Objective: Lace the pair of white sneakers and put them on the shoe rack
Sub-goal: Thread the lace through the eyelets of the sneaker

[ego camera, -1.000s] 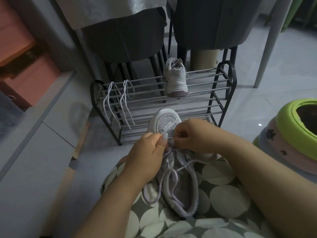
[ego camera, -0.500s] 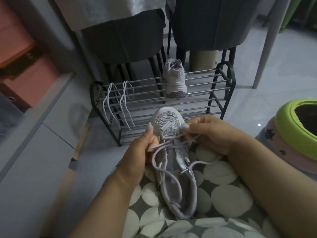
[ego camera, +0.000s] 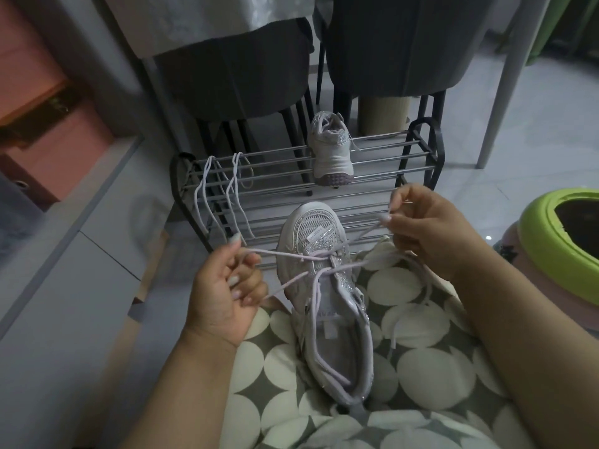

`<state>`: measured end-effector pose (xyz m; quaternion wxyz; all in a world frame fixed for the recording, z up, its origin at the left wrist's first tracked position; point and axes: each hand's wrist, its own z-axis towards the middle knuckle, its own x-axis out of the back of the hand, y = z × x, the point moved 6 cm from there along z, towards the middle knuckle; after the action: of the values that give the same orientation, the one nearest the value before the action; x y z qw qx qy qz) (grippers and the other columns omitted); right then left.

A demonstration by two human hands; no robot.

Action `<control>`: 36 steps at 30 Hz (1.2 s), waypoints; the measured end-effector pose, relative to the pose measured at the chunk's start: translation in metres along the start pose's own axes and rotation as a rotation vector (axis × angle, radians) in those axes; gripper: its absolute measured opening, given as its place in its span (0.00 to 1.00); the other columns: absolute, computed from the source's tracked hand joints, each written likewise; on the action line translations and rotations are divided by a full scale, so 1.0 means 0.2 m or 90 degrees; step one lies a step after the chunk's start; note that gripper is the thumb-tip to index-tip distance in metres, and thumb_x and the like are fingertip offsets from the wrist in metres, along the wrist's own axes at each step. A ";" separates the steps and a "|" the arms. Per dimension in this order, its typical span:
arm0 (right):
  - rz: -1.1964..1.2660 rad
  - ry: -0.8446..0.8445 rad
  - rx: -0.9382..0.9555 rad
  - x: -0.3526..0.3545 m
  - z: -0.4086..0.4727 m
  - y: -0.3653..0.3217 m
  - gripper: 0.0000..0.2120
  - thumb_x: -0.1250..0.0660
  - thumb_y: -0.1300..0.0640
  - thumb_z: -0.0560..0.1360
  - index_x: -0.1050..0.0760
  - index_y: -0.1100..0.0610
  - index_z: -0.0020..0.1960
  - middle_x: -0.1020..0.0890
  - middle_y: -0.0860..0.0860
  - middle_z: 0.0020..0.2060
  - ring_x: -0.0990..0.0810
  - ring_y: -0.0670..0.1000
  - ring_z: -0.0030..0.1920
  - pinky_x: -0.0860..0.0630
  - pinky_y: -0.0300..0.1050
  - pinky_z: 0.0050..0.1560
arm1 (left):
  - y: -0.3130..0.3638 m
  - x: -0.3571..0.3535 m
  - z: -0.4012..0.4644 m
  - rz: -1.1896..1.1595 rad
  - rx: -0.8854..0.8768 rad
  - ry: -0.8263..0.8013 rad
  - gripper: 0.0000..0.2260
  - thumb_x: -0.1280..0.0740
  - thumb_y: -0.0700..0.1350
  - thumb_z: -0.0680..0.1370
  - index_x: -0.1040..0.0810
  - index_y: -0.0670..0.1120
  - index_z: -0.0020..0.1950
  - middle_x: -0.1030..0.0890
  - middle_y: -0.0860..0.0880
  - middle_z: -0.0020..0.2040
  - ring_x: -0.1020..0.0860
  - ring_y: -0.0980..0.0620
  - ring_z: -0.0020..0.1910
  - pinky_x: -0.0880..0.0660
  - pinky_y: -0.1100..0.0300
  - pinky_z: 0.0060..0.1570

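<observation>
Lying on the lap, on a grey skirt (ego camera: 405, 367) with big pale dots: a white sneaker (ego camera: 327, 306), toe pointing away toward the shoe rack (ego camera: 421, 163), opening toward the camera. Running through the eyelets near the toe — a pale lace (ego camera: 321, 254), crossing once over the tongue and stretching out to both sides.

Pinching the left end of that lace between thumb and fingers: the left hand (ego camera: 227, 286), palm turned up, fingers curled, lace passing through the grip with its tip sticking out to the right below the fingers. Pinching the right end between thumb and fingertips: the right hand (ego camera: 424, 228), raised just above and to the right of the toe. Both ends looking pulled fairly taut, hands well apart on either side of the shoe. Trailing loose over the skirt near the right wrist — more lace.

Sitting on the top tier of the rack, heel and sole facing the camera: the second sneaker (ego camera: 330, 150), toe pointing away. Hanging over the rails at the left end of the rack, touching nothing else: two spare laces (ego camera: 220, 196).

Standing behind the rack: two dark chairs (ego camera: 236, 76). Showing at the right edge: a green and pink round tub (ego camera: 551, 247).
</observation>
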<state>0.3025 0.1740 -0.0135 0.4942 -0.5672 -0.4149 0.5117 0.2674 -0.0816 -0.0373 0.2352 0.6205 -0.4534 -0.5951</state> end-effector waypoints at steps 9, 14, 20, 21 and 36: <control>-0.563 -0.093 0.079 -0.14 -0.02 0.00 0.05 0.27 0.47 0.69 0.23 0.44 0.38 0.28 0.45 0.42 0.28 0.43 0.38 0.31 0.35 0.42 | -0.01 -0.05 -0.03 0.660 -0.187 -0.034 0.13 0.35 0.62 0.71 0.19 0.55 0.37 0.26 0.52 0.43 0.26 0.57 0.39 0.27 0.59 0.47; -0.693 -0.138 0.083 -0.22 -0.02 0.05 0.08 0.30 0.42 0.69 0.21 0.45 0.42 0.30 0.42 0.45 0.27 0.43 0.45 0.27 0.42 0.47 | -0.06 -0.09 -0.03 0.819 -0.171 -0.064 0.07 0.33 0.57 0.73 0.25 0.57 0.37 0.28 0.53 0.45 0.27 0.60 0.41 0.31 0.66 0.45; -0.636 -0.134 0.079 -0.23 -0.02 0.04 0.09 0.31 0.49 0.73 0.28 0.46 0.36 0.29 0.47 0.48 0.28 0.43 0.47 0.32 0.30 0.46 | -0.06 -0.08 -0.02 0.728 -0.211 -0.051 0.09 0.34 0.50 0.77 0.28 0.54 0.37 0.30 0.54 0.49 0.28 0.55 0.48 0.32 0.60 0.54; -0.594 -0.080 0.092 -0.20 -0.01 0.02 0.08 0.32 0.51 0.74 0.27 0.49 0.37 0.29 0.47 0.48 0.28 0.42 0.47 0.33 0.26 0.46 | -0.04 -0.06 -0.02 0.645 -0.215 -0.005 0.08 0.36 0.51 0.78 0.27 0.54 0.39 0.29 0.54 0.49 0.27 0.55 0.47 0.31 0.56 0.54; -0.356 -0.022 0.084 -0.13 -0.03 -0.01 0.08 0.29 0.62 0.72 0.26 0.52 0.41 0.23 0.50 0.33 0.25 0.50 0.33 0.24 0.50 0.37 | -0.01 -0.05 -0.07 0.497 -0.168 0.044 0.02 0.34 0.48 0.70 0.26 0.53 0.40 0.24 0.51 0.28 0.26 0.49 0.30 0.26 0.49 0.35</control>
<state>0.3051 0.1472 -0.0070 0.6450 -0.3887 -0.5291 0.3909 0.2823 -0.0752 -0.0303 0.5359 0.3862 -0.5665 -0.4927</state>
